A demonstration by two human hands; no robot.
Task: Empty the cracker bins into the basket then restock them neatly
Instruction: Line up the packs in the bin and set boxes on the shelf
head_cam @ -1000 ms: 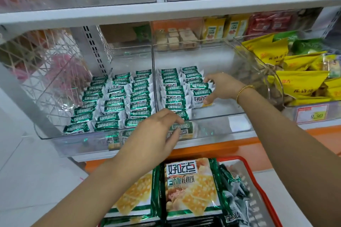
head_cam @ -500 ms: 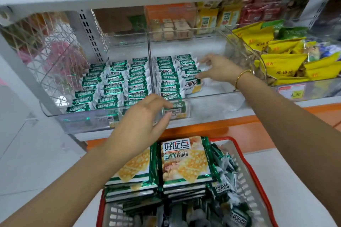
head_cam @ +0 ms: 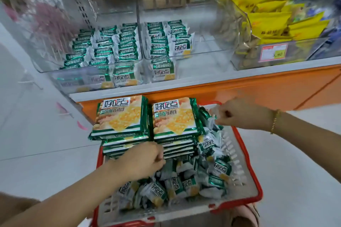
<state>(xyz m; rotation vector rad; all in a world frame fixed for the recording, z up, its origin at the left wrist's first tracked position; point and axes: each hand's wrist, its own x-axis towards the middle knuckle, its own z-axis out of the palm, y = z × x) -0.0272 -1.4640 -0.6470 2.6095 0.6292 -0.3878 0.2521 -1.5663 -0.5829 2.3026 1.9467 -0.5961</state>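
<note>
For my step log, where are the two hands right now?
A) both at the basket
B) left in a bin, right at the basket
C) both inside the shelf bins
A: the left hand digs among the loose small packets in the basket, and the right hand is at its far corner.

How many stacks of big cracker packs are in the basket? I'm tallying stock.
2. The left stack and the right stack stand side by side at the far end of the basket; the small packets in front may hide more.
</note>
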